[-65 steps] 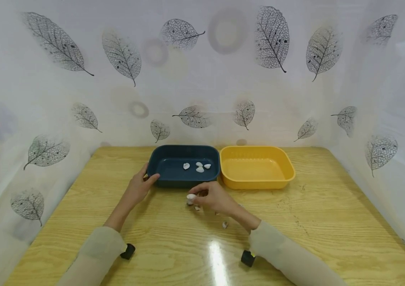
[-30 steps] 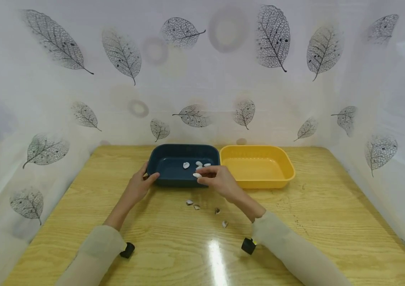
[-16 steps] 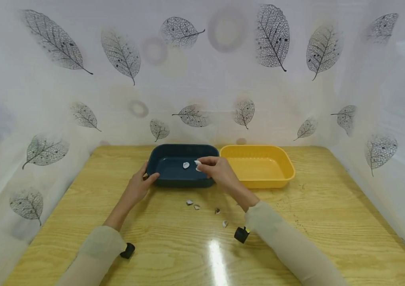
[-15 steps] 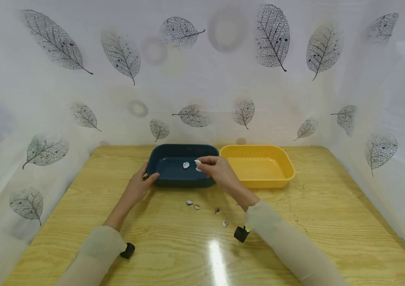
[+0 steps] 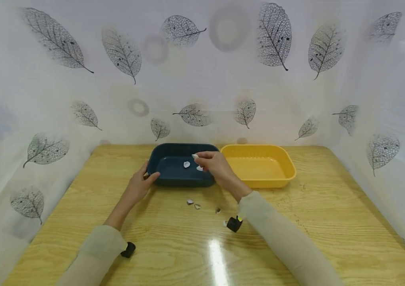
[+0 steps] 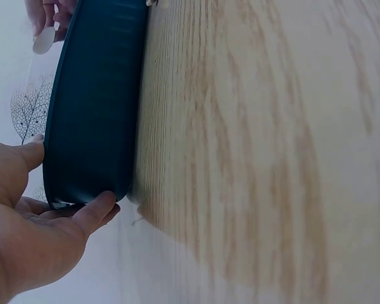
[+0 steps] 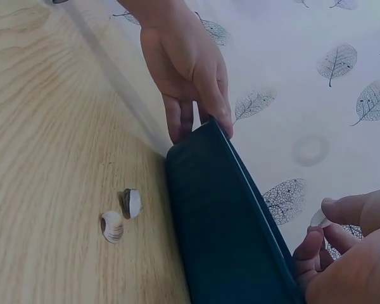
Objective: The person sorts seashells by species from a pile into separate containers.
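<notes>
My right hand [image 5: 218,169] pinches a white seashell [image 5: 195,156] between thumb and fingertips, above the dark blue tray [image 5: 173,182]. The right wrist view shows that shell [image 7: 318,218] side-on, level with or higher than the rim. Gripping the tray's left end is my left hand [image 5: 139,186], thumb at the rim and fingers against the outer wall, as the left wrist view shows on the tray wall [image 6: 95,107]. Inside the tray lie a white shell [image 5: 186,164] and, partly behind the right hand, another shell [image 5: 200,168]; the tray's right end is covered by that hand.
On the wooden table [image 5: 166,246], in front of the tray, lie several small shells, among them a ribbed shell [image 7: 112,227]. A wrist camera [image 5: 234,224] overlaps one shell. A yellow tray [image 5: 259,184] stands right beside the blue one. Leaf-print cloth [image 5: 202,79] hangs behind.
My right hand has lifted the white shell from the tabletop shells and carried it up over the blue tray, rising and shifting farther in. The left hand has stayed on the tray's end.
</notes>
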### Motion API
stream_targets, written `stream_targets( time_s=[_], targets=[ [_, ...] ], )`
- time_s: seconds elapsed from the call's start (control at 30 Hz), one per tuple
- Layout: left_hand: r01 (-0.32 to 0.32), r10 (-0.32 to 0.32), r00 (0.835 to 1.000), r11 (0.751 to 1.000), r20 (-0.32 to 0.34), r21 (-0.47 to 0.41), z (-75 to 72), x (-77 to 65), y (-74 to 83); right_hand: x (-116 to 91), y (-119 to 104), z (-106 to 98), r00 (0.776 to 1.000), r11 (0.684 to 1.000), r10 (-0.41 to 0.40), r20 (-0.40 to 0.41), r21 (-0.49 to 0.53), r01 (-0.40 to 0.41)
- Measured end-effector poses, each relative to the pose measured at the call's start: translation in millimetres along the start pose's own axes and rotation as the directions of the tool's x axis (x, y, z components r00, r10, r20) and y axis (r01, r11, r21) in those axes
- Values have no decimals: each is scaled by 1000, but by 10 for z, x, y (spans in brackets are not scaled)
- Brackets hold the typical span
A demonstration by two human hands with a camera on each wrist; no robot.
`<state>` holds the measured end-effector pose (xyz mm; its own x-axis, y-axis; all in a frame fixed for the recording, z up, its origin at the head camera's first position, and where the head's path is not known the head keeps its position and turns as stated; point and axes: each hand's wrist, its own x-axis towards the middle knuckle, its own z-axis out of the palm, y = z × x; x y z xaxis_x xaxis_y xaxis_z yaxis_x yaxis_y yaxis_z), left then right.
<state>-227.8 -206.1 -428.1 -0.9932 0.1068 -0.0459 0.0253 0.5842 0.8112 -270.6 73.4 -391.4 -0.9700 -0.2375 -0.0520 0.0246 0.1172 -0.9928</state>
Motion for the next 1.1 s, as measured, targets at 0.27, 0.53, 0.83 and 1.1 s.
stream_targets(
  time_s=[0.27,0.53,0.83,1.1],
  targets=[
    [9,-9,1000,1000,6,-15,21,12,-16,115,18,10,998,1000,29,-53,13,-28],
    [-8,8,1000,1000,-1,-14,6,-8,-12,214,27,27,996,998,48,-77,37,-45],
    [-2,2,1000,1000,-1,-21,3,-8,9,301,-21,65,990,997,65,-125,48,-59],
    [-2,2,1000,1000,0,-22,-2,-13,4,336,-11,80,990,995,47,-133,92,-35]
  ],
)
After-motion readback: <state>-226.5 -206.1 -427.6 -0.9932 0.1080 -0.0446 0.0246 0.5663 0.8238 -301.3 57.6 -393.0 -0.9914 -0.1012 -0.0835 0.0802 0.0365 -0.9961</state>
